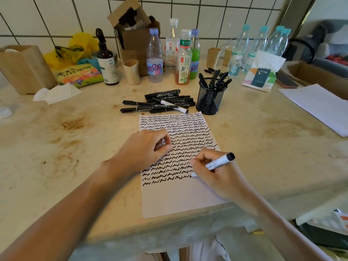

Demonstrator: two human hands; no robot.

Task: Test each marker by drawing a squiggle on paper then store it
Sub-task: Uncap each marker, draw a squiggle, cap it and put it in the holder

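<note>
Two hands on paper [180, 200]: right hand [218, 176] grips marker [216, 163].

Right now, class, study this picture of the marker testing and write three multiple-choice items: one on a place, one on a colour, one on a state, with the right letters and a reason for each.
1. Where does the mesh pen cup stand?
A. beyond the paper's far right corner
B. on the paper
C. left of the brown paper bag

2. What colour are the squiggles on the paper?
A. red
B. black
C. green

3. What is the right hand doing?
A. resting flat and empty
B. gripping a marker with its tip on the paper
C. lifting the cup

Answers:
1 A, the cup sits on the counter just past that corner.
2 B, every row is black.
3 B, the white-barrelled marker touches the lowest row, while the left hand rests on the sheet.
</note>
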